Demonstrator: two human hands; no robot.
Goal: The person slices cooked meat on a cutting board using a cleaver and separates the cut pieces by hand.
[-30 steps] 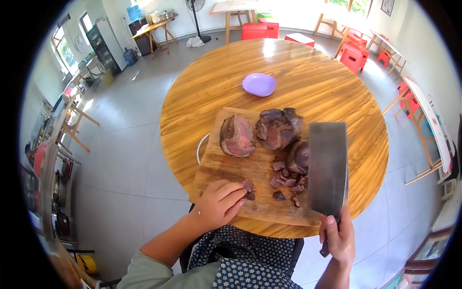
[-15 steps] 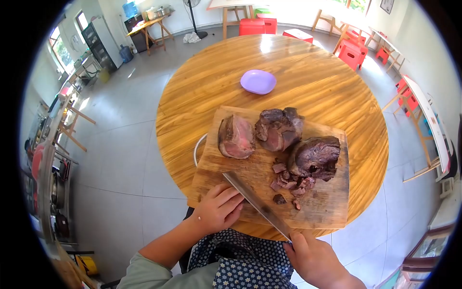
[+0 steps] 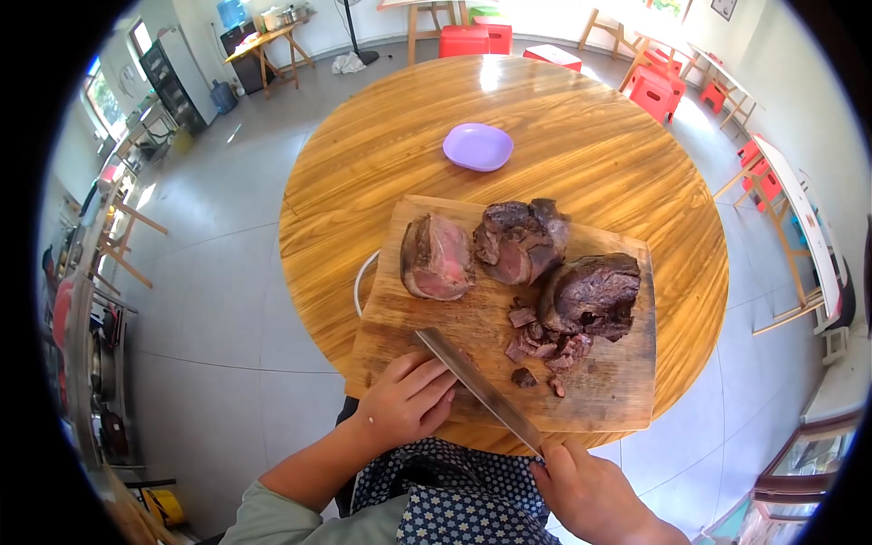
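Observation:
My right hand [image 3: 590, 490] is closed around the handle of a long-bladed knife [image 3: 481, 391], which slants up and left over the front of a wooden cutting board [image 3: 400, 336]. Beside the blade, my left hand [image 3: 406, 397] rests on the board's front left with its fingers curled together. What lies under those fingers is hidden. Farther back on the board sit three large pieces of dark meat: a chunk with a pink cut face [image 3: 438, 259], a middle chunk [image 3: 522, 241] and a darker chunk [image 3: 592, 295]. Several small cut meat pieces [image 3: 545, 347] lie in front of the darker chunk.
The board lies on a round wooden table [image 3: 363, 145], with a purple plate [image 3: 478, 147] beyond it. Red stools [image 3: 652, 91] and a white-topped table [image 3: 799, 213] stand farther off. A kitchen counter [image 3: 82, 363] runs along the left.
The view has shifted slightly, so the table and board appear a little farther left. Both hands and the knife keep nearly the same pose, and the meat looks unchanged.

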